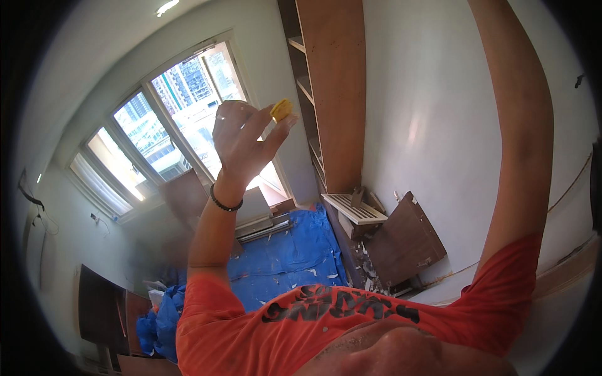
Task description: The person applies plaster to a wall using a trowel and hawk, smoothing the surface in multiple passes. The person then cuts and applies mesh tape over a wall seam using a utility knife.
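My left hand (244, 135) is raised in front of the window, with a dark beaded bracelet (226, 198) around the wrist. Its thumb and fingertips pinch a small yellow piece (281, 111) with a rough, uneven edge; its kind cannot be made out. The other fingers curl loosely towards the palm. On the right, my right arm (523, 125) stretches up along the white wall and leaves the picture at the top, so the right hand is hidden from view.
A tall brown shelf unit (335, 94) stands against the wall beside the window (188, 81). Blue sheeting (282, 254) covers part of the floor, with scattered scraps on it. Loose brown boards (404, 241) and a white slatted panel (354, 208) lean near the shelf. Blue bags (166, 319) lie lower left.
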Demonstrator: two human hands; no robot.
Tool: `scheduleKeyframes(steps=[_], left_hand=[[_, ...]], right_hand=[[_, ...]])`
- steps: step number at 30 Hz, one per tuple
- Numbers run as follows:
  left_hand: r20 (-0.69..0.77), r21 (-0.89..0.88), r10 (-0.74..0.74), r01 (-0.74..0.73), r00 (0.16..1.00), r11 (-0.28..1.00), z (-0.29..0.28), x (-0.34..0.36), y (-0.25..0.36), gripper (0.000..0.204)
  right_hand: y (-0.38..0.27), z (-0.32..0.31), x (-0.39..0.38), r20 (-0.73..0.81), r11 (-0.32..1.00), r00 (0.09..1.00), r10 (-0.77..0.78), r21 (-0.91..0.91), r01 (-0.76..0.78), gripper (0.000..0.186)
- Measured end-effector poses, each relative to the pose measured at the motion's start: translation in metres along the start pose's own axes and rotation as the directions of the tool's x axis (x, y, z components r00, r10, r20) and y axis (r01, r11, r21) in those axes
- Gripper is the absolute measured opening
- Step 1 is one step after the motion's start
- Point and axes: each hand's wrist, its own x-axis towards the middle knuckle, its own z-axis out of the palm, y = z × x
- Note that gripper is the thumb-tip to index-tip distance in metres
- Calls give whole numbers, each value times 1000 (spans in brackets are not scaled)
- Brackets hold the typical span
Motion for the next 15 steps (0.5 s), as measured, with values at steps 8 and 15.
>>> scheduleKeyframes(steps=[8,15], left_hand=[[861,-408,-474,808,184,-426,25,-104,36,40],[962,115,-162,866,-218,-486,43,-253,79,36]], right_hand=[[8,4,-3,-56,997,996,-70,-45,68,71],[6,10,-13,-168,991,985,-51,-127,30,82]])
